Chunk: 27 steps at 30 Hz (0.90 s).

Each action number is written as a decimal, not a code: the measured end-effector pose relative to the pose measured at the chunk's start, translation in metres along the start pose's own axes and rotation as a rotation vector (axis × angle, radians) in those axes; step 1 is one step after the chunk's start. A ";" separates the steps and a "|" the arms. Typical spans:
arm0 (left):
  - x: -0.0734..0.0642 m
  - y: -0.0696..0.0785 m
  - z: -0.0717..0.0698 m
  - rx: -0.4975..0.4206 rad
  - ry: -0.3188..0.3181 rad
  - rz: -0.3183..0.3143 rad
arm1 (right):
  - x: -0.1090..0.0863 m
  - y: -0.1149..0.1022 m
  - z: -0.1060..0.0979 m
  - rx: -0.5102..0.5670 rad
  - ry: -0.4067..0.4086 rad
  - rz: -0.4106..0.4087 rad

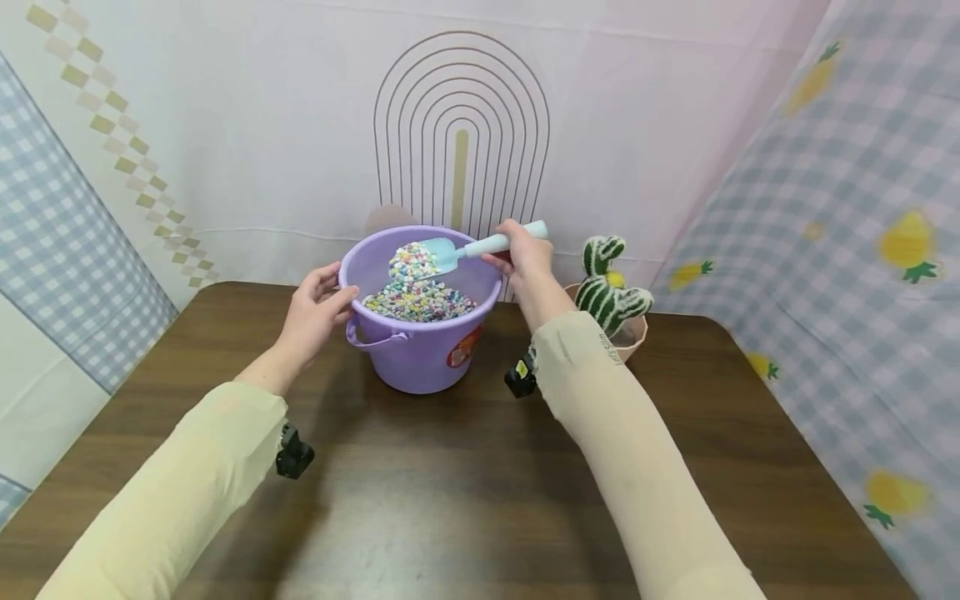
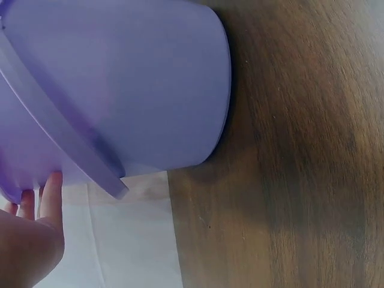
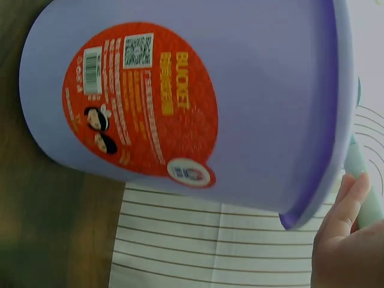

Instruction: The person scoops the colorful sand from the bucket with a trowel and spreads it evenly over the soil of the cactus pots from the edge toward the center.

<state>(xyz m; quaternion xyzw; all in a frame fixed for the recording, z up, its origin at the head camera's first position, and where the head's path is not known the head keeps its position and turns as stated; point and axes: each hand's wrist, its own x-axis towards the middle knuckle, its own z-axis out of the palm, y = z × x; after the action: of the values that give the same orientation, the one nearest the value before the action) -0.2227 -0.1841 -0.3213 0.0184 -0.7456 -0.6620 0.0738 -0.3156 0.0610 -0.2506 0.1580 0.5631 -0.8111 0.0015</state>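
A purple bucket point(image 1: 420, 367) stands upright on the table, partly filled with small multicoloured pebble-like pieces point(image 1: 420, 302). My right hand point(image 1: 525, 254) grips the handle of a light blue scoop point(image 1: 495, 244). The scoop's blade holds a heap of pale pieces point(image 1: 412, 262) above those in the bucket. Against the bucket's left side rests my left hand point(image 1: 315, 308), its thumb at the rim and its fingers touching the outer wall. In the left wrist view, those fingers point(image 2: 53, 201) lie extended near the bucket's handle point(image 2: 60, 120). The right wrist view shows the bucket's red label point(image 3: 141, 102).
A knitted cactus point(image 1: 607, 292) in a pale pot point(image 1: 633, 337) stands just right of the bucket, close to my right forearm. Behind the brown wooden table point(image 1: 420, 492) hangs a white cloth point(image 1: 285, 125). A checked cloth point(image 1: 840, 275) hangs at the right.
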 end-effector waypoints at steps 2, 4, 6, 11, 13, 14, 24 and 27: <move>0.001 0.000 0.001 0.002 -0.003 -0.006 | 0.001 -0.002 -0.004 0.001 0.003 -0.005; 0.002 0.000 0.002 0.002 -0.005 -0.014 | 0.001 -0.005 -0.008 0.000 0.004 -0.012; 0.002 0.002 0.004 0.016 0.004 -0.020 | 0.002 -0.008 -0.012 -0.002 0.003 -0.016; -0.001 0.012 0.013 0.247 0.178 0.015 | 0.003 -0.020 -0.025 -0.013 0.011 -0.019; -0.004 0.017 0.017 0.342 0.264 0.049 | 0.003 -0.025 -0.031 -0.017 0.015 -0.019; -0.005 0.020 0.019 0.370 0.296 0.070 | 0.003 -0.028 -0.034 -0.017 0.014 -0.020; -0.009 0.053 0.044 0.184 0.318 0.219 | 0.002 -0.066 -0.064 0.070 0.044 -0.059; -0.009 0.061 0.057 0.147 0.280 0.205 | 0.002 -0.080 -0.078 0.097 0.029 -0.060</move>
<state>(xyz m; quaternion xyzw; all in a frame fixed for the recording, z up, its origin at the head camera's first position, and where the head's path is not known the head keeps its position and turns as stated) -0.2166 -0.1197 -0.2678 0.0396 -0.7723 -0.5858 0.2425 -0.3121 0.1617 -0.2030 0.1527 0.5278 -0.8346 -0.0389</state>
